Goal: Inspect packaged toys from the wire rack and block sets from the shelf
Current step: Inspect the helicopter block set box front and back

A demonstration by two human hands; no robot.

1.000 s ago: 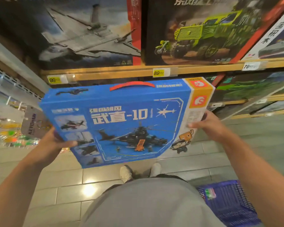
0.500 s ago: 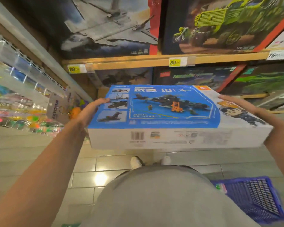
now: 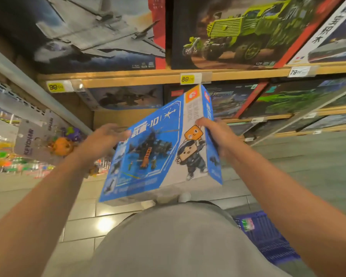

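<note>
I hold a blue block set box point(image 3: 148, 154) with a black helicopter on its front, tilted, its orange-logo end pointing at the shelf point(image 3: 128, 77). My right hand point(image 3: 215, 134) grips the box's right edge, thumb on the front. My left hand point(image 3: 106, 135) lies with straight fingers against the box's upper left edge. The wire rack point(image 3: 14, 108) with packaged toys stands to the left of my left arm.
Large boxed sets fill the shelves: a grey jet box point(image 3: 100, 33), a green truck box point(image 3: 238, 31), darker boxes below. Keychain cards point(image 3: 31, 141) and an orange toy point(image 3: 61, 145) hang on the rack. A blue basket point(image 3: 268, 238) sits on the tiled floor at my right.
The box went from upright to flat, and has now turned so that its short end points at the shelf. My hands have come closer together.
</note>
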